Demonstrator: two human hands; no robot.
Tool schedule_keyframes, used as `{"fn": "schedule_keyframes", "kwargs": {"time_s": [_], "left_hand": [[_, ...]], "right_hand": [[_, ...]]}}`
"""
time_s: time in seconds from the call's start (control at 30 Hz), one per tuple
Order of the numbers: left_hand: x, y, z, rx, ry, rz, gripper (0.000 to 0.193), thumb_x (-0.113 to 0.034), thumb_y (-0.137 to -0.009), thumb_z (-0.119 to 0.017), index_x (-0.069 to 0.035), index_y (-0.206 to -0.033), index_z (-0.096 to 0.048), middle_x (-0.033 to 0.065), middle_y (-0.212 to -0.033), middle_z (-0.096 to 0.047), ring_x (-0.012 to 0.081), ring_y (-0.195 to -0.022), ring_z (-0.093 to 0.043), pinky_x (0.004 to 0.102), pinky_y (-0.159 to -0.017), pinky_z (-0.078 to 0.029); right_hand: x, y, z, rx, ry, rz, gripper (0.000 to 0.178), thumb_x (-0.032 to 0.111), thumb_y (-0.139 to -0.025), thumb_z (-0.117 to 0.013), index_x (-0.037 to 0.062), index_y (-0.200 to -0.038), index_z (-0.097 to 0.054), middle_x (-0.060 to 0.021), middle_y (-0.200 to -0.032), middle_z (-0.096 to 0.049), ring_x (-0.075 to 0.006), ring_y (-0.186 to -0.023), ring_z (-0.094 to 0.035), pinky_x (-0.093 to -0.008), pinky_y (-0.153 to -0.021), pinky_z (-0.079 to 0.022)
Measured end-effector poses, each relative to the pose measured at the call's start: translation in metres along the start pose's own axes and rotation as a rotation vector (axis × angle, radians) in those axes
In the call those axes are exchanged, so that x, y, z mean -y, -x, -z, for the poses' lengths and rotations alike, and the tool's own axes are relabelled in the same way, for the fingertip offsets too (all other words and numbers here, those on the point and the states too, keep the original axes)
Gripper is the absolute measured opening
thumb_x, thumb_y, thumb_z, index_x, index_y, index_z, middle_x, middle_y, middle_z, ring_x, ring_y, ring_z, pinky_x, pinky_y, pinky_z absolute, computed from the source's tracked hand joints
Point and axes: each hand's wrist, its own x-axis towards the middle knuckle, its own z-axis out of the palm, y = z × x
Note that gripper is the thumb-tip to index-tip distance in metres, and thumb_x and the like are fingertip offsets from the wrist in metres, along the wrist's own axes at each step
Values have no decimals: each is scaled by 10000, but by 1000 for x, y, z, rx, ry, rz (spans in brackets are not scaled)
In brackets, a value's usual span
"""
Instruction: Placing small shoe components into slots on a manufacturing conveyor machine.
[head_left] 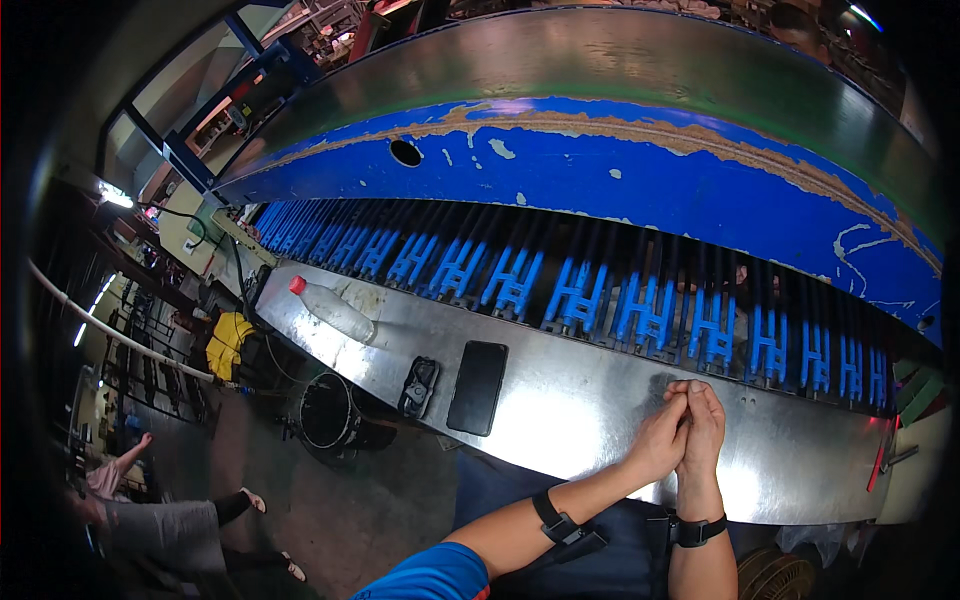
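Note:
My left hand (662,440) and my right hand (705,428) rest together over the bare metal tabletop (570,430), near its right half. The fingers of both are closed and pressed against each other, and no object shows in them. The palms are hidden. Left of my hands, a black smartphone (477,388) lies flat on the metal. Beside it is a small black object (419,387) whose kind I cannot make out. A clear plastic bottle (337,311) with a red cap lies on its side farther left.
Beyond the tabletop runs a long row of blue-tipped forked rods (510,280), under a chipped blue machine beam (580,165). A dark bin (326,410) stands on the floor at left. Another person (170,530) is at the lower left; yellow cloth (229,345) hangs nearby.

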Motion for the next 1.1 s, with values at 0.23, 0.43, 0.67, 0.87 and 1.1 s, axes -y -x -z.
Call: {"fn": "schedule_keyframes", "kwargs": {"time_s": [0.23,0.43,0.67,0.87,1.1], "left_hand": [[-4,0,-1,-5,-1,-3,310,-103,-919,-499,-27,-1215,-451,267,-986,-625,477,-918,-597,534,-737,-470],[-5,0,-1,-8,-9,-13,315,-111,-922,-494,-32,-1224,-451,268,-1007,-625,475,-932,-596,533,-753,-470],[-9,0,0,16,-9,45,264,-69,-909,-525,-22,-1165,-480,248,-1044,-619,443,-961,-610,459,-791,-496],[-6,0,-2,19,-10,4,354,-119,-928,-491,-30,-1265,-436,270,-1043,-622,479,-964,-588,530,-780,-474],[-9,1,-2,30,-7,26,361,-126,-931,-493,-25,-1271,-433,272,-1053,-617,482,-969,-586,527,-788,-474]], "right_hand": [[2,1,1,-5,-1,-10,224,206,-1002,-535,32,-901,-633,-74,-913,-658,-144,-840,-606,-262,-778,-487],[5,2,0,4,8,-4,223,204,-1002,-533,31,-898,-629,-76,-918,-658,-145,-842,-604,-260,-777,-484],[7,3,0,1,-5,1,215,168,-1009,-512,17,-908,-626,-68,-919,-667,-118,-811,-600,-241,-741,-482],[9,3,0,1,-1,4,207,163,-1009,-511,20,-908,-623,-69,-922,-666,-121,-820,-599,-243,-747,-482],[9,3,2,7,2,-5,223,190,-1008,-520,24,-900,-625,-77,-922,-656,-142,-840,-601,-260,-783,-485]]}}
